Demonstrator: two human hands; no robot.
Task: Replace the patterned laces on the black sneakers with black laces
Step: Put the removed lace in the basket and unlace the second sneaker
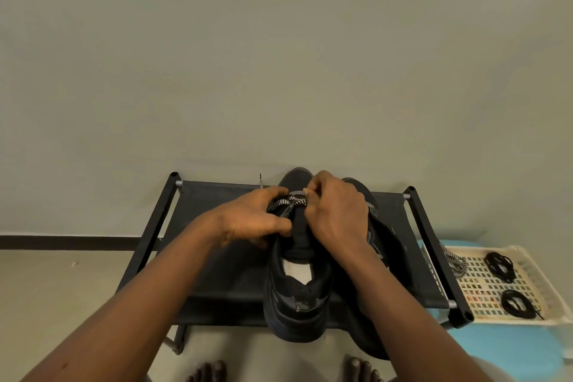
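Unlacing is judged under way: the patterned lace (286, 202) is clamped in the left grip (257, 220) and pinched by the right grip (335, 211); next it must be drawn from the sneaker (297, 288).

Dim, flat, yellowish indoor light, palest on the lower wall (279, 121) and duller toward its top corners. Black sneakers (294, 316) almost without surface detail. Wide-angle bending near the edges, splaying the bars of the rack (217, 195). Slightly soft overall.
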